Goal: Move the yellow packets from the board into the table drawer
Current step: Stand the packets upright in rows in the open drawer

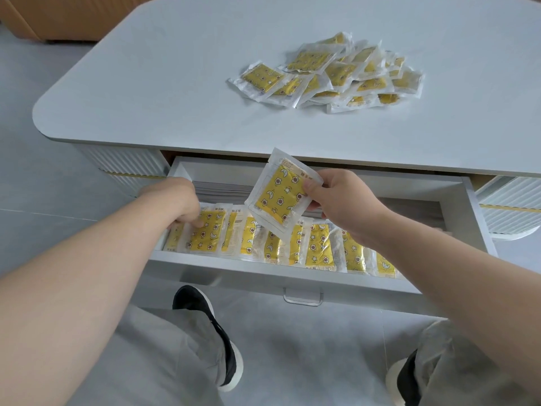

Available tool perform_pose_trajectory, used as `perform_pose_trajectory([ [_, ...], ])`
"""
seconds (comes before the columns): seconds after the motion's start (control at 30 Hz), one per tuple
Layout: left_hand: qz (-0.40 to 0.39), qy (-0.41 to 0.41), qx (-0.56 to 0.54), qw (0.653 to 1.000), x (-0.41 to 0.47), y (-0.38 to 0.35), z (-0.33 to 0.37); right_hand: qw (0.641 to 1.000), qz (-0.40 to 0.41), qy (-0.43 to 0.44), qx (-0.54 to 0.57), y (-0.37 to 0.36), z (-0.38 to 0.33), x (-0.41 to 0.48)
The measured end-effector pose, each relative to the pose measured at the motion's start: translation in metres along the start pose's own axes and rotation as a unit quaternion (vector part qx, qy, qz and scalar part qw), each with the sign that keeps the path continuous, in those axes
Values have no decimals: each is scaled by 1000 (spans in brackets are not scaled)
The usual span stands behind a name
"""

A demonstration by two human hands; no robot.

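**Open drawer (pixel 263 266), taken as landmark.** Just inside its front wall a row of packets (pixel 319 247) lies overlapped, running from the left end to the right.

At the drawer's left end the left hand (pixel 178 200) reaches down with its fingers bent onto the end of the row. Whether they pinch a packet or only steady it cannot be told.

Over the drawer's middle the right hand (pixel 342 200) pinches one packet (pixel 282 194) by its right edge, thumb in front and the other fingers behind. The packet hangs to the left of those fingers with its long axis tilted and its lower corner over the middle of the row. Whether it touches the row cannot be judged.

The coming move probably needs only a short lowering and a turn to match the row.

Beyond the drawer, on the bench (pixel 175 83), a pile of packets (pixel 345 74) remains, lying nearer the right hand.
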State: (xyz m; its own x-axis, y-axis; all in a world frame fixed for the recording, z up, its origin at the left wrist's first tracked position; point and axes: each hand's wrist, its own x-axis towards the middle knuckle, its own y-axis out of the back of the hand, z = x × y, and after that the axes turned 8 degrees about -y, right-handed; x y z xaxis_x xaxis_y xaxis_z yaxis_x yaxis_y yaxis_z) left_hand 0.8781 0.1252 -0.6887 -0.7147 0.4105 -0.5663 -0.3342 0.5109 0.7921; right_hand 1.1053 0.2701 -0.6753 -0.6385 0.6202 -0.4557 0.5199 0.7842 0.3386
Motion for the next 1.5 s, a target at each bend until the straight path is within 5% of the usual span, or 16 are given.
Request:
perform_pose_trajectory([
  [0.1, 1, -110, -94, 989, -14, 17, 8, 999, 0, 11, -30, -3, 1, 1],
  [0.2, -1, -255, -293, 922, -34, 26, 17, 998, -1, 34, -45, -6, 1, 1],
  [0.33, 3, -320, -382, 867, -48, 24, 29, 998, -3, 42, -45, -11, -1, -2],
  [0.73, -31, -124, -366, 922, 8, -17, -3, 999, 1, 24, -41, -8, 2, -3],
  [1.0, 20, -117, -52, 992, 6, -27, 14, 999, 9, 26, -43, -5, 0, -2],
  [1.23, 75, -139, 65, 985, -23, 1, 56, 997, 34, 35, -62, 4, -4, 6],
  [1.5, 240, -239, -136, 931, -60, 74, 90, 989, 125, 35, -65, 33, -19, 15],
])
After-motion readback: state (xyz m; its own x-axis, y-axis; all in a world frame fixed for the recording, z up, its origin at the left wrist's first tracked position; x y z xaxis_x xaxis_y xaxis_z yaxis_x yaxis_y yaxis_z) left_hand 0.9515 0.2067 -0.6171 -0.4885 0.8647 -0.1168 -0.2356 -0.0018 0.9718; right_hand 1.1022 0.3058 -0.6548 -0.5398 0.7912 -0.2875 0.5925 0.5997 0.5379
